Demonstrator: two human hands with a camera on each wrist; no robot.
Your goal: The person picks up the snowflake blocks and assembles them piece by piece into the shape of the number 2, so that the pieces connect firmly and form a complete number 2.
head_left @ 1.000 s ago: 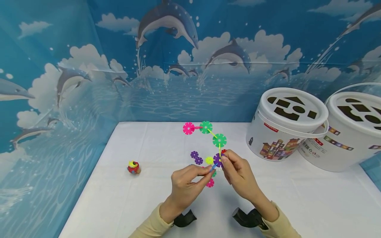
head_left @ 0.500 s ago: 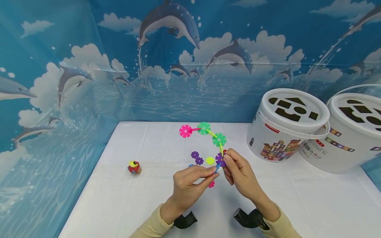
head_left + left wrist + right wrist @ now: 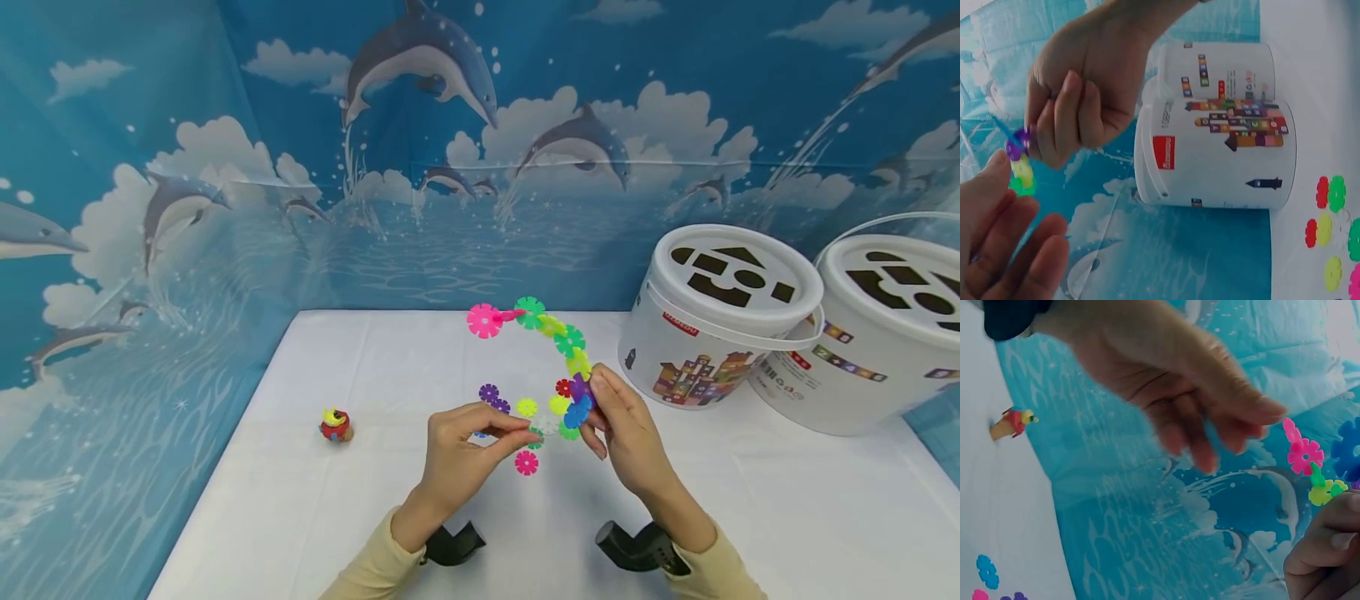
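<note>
My right hand (image 3: pixel 633 429) pinches a purple notched disc (image 3: pixel 580 388) near the lower end of a curved chain of interlocking plastic snowflake discs. Slotted onto that purple piece is a blue disc (image 3: pixel 577 412). From there the chain curves up through yellow and green discs to a pink disc (image 3: pixel 484 320) at its far end. Left of the chain is my left hand (image 3: pixel 468 450), thumb and fingers extended close together and apart from the blue disc. In the left wrist view, that hand's fingers (image 3: pixel 1041 262) look loose with nothing between them.
Several loose discs lie on the white table below the hands, among them a yellow disc (image 3: pixel 527 407) and a pink disc (image 3: pixel 527 462). A small red and yellow toy figure (image 3: pixel 336 425) stands at left. Two lidded white buckets, a nearer bucket (image 3: pixel 645 350) and a farther bucket (image 3: pixel 862 400), stand at right.
The left hand has let go of the blue disc, which stays on the purple one, and has drawn back left. The right hand has moved right, turning the chain so its discs show more broadly.
</note>
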